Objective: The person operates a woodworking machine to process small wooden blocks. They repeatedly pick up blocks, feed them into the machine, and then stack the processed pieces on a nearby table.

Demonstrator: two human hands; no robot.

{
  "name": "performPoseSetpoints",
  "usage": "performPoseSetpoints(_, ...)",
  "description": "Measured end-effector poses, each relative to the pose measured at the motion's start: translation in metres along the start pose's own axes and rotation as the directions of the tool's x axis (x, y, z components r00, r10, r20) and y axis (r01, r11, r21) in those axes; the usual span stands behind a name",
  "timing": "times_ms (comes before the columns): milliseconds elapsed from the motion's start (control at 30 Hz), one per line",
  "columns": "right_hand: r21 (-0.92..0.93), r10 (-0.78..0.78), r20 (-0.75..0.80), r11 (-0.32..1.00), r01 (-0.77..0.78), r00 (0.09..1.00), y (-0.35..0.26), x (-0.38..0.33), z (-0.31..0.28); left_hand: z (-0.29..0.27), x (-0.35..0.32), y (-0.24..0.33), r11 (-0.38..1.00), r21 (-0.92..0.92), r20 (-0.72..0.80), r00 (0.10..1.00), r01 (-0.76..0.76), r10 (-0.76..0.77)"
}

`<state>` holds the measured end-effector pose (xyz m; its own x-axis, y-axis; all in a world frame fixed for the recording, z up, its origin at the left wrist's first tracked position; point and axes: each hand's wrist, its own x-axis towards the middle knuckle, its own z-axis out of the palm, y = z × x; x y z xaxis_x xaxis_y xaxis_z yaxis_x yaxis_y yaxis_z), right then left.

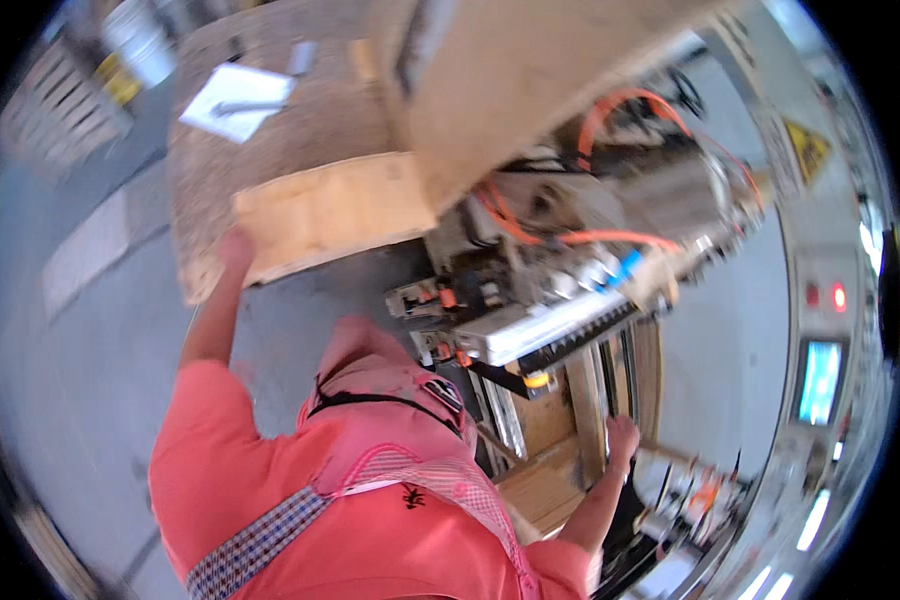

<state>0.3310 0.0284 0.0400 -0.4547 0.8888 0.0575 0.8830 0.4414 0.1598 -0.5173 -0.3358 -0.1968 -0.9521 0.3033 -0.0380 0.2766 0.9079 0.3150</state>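
1. Chipboard panel (270, 150), coarse and brown, lay across the work area; white paper sheet (235, 100) rested on it, well apart from my grip.
2. Pale wooden board (335, 210) sat against the panel's near edge, beside the machine head (570, 270) with its orange hoses (610, 235).
3. Left hand (236, 248) closed on the board's corner; I judged a firm, level hold best.
4. Right hand (622, 437) rested on the wooden frame (590, 400), fingers' curl unclear; it was best kept off the rails.
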Motion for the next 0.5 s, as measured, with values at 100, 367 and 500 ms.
performPoseSetpoints(100,0.025,0.177,0.192,0.982,-0.185,0.965,-0.036,0.023,-0.023,-0.014,-0.006,-0.019,0.988,0.149,0.057,0.998,-0.037,0.029)
performPoseSetpoints(367,0.228,0.309,0.175,0.911,-0.344,0.935,-0.025,0.058,-0.046,-0.080,-0.123,0.105,0.869,-0.249,-0.263,0.893,-0.427,0.364)
performPoseSetpoints(500,0.362,0.218,-0.043,0.913,-0.188,0.975,-0.026,0.122,-0.036,-0.073,-0.246,0.182,0.707,-0.466,-0.077,0.821,-0.532,0.566)
